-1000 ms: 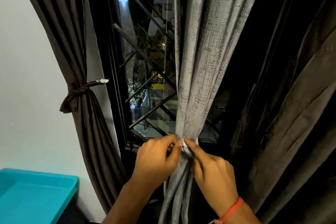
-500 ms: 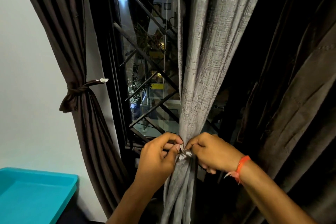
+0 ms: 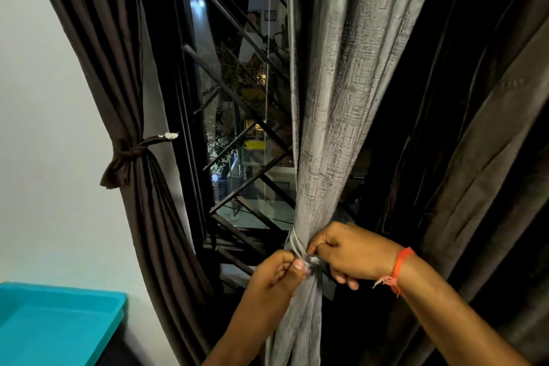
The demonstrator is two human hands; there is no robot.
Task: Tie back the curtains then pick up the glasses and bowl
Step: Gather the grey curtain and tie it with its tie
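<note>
Pinching the grey tie band [image 3: 294, 244] from both sides, my left hand [image 3: 274, 275] and right hand [image 3: 350, 255] meet at the gathered waist of the grey curtain [image 3: 332, 128]. Left grip: thumb and forefinger pressed together on the band's end, just left of the bunched cloth. Right grip: fingers curled and clamped on the other end of the band, knuckles upward, touching the curtain's right side. The band wraps around the grey curtain at the level of my hands; above it the fabric hangs in long vertical folds, below it the folds fall narrow and close together between my forearms. An orange thread bracelet [image 3: 398, 270] circles my right wrist.

To the left, the dark brown curtain [image 3: 118, 68] is already drawn back against the white wall [image 3: 44, 128], cinched by a knotted brown tie [image 3: 130, 151] whose free end points right and carries a small white tip. Between the two curtains the window [image 3: 237, 128] shows dark diagonal bars with lit buildings and foliage beyond. A further dark curtain [image 3: 475, 157] hangs loose at the right, behind my right forearm. A turquoise tray [image 3: 98, 318] occupies the lower left corner, well apart from my hands. Glasses and bowl do not appear in this view.
</note>
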